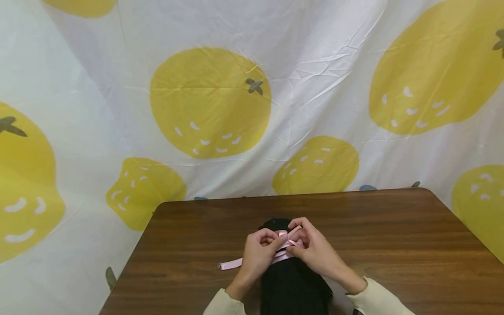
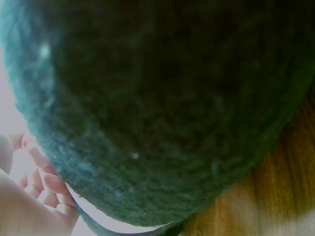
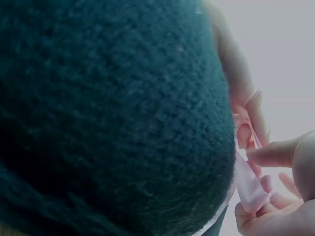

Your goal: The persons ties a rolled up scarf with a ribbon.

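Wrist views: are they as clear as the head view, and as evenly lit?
No: head view, fairly clear, the grain on the tabletop readable; left wrist, the black bundle soft, almost without detail in its middle, bluish at its left edge, the far left washed out; right wrist, the bundle teal-tinted, the background beside the pink ribbon pale and overexposed.

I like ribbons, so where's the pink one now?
In the head view, the pink ribbon is low, mostly just right of centre, on the black bundle, pinched by the left hand and right hand.
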{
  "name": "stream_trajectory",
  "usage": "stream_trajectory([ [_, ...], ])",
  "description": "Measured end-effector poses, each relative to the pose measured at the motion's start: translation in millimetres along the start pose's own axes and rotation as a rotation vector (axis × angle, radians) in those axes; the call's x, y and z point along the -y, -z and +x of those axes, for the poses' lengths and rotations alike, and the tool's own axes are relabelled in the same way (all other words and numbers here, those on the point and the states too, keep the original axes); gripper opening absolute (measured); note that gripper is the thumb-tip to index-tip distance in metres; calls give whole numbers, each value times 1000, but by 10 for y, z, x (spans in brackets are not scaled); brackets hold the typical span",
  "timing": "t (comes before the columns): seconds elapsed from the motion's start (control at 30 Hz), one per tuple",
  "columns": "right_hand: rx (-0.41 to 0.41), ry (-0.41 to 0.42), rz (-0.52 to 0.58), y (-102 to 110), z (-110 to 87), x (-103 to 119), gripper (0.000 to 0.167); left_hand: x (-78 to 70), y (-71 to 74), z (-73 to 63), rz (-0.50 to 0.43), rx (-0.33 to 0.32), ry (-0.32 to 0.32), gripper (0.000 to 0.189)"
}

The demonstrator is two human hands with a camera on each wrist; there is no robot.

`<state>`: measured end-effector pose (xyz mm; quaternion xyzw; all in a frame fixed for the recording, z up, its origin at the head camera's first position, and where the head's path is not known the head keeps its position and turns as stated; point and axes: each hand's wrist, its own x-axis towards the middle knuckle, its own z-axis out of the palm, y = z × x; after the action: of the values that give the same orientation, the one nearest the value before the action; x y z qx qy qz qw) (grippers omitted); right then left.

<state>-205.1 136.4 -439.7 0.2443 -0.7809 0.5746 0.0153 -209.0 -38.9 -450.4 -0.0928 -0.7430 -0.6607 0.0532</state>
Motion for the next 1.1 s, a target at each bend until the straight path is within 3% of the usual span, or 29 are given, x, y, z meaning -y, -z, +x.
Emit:
stream_trajectory([
  [0.13,-36,93,-184,-23,-14,-6,39,42,18,12,-18,15,-1,27],
  [0.33,-64,117,-288,-48,-27,-11,29,47,31,10,-20,40,16,28],
  [0.63,-106,191,-303,-46,-19,-48,17,48,64,-8,-41,82,3,23],
  [1.1,-83,124,-315,-22,-53,-39,14,34,99,-54,-75,144,-39,13],
])
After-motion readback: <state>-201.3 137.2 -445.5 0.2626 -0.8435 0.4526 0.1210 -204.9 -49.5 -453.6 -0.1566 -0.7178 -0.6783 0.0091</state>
